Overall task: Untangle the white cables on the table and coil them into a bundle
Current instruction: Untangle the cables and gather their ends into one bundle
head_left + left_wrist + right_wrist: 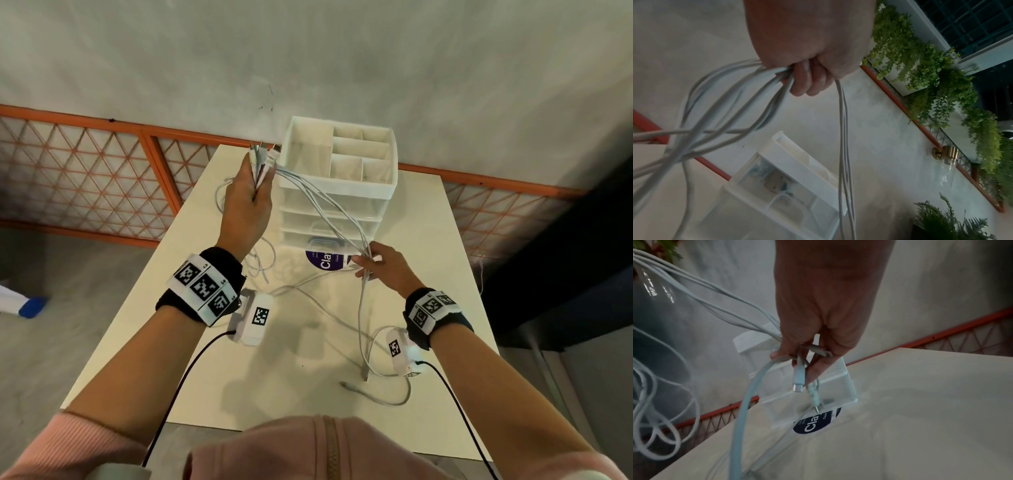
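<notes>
head view: left hand (247, 202) grips white cables (325, 209) by connector ends, raised; right hand (385, 269) pinches their span above desk (428, 240). risk: trailing loops snagging drawer organizer (339, 178), tightening knots

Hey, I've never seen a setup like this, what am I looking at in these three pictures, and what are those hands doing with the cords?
No machine here: a person works with bare hands, wearing patterned wristbands with small cameras. The big picture comes from a camera on the head, looking down at a table. The other two look along each hand from the wrist.

The left hand is raised and grips a bunch of white cables near their plugs; the left wrist picture shows the fingers curled round them. The right hand, lower down, has its grip on the same cables further along, with two plug ends dangling below it in the right wrist picture. More cable lies in loose loops on the table. Behind stands a clear drawer unit with a divided tray on top.
</notes>
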`<action>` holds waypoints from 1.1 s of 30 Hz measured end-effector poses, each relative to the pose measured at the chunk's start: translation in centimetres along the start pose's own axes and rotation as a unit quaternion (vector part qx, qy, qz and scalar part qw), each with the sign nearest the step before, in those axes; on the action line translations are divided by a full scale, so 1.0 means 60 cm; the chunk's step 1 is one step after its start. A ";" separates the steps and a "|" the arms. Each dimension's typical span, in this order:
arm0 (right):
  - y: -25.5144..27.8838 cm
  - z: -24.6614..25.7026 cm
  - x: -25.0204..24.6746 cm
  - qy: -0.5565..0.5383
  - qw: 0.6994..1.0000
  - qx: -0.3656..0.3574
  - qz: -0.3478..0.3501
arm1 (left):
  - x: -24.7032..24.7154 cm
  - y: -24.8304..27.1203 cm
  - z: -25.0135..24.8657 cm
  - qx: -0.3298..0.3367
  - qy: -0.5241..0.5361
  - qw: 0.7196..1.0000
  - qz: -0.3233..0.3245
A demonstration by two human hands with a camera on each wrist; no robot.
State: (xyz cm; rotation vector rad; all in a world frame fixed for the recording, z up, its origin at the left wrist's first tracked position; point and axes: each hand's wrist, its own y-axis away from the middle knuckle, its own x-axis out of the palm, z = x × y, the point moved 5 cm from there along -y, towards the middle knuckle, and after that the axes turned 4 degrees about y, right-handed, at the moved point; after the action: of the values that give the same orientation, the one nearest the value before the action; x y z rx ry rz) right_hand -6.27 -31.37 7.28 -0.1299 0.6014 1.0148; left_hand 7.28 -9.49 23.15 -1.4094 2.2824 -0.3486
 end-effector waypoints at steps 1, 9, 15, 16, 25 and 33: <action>0.000 0.002 -0.007 -0.011 1.000 -0.002 -0.025 | -0.002 -0.001 0.002 0.002 -0.003 1.000 -0.004; -0.007 -0.006 -0.011 0.192 0.980 0.009 -0.055 | 0.016 0.009 0.011 0.017 -0.026 1.000 -0.005; 0.010 -0.005 -0.004 0.188 0.981 -0.006 -0.055 | 0.017 0.009 0.016 0.033 -0.031 0.999 -0.023; 0.010 -0.010 -0.008 0.186 0.981 0.003 -0.061 | 0.015 0.007 0.017 0.035 -0.039 0.998 -0.025; 0.011 0.011 -0.056 0.223 0.962 0.000 -0.158 | -0.023 0.012 0.058 0.035 -0.099 0.994 -0.032; 0.025 -0.021 0.092 0.213 0.938 0.071 0.266 | -0.070 0.035 0.104 -0.140 -0.169 0.968 0.119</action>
State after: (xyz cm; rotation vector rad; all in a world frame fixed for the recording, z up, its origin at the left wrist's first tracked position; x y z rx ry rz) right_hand -5.89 -26.85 3.57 -0.0577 1.1445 1.4764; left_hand 10.29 -4.72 17.77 -1.1894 2.2349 0.2804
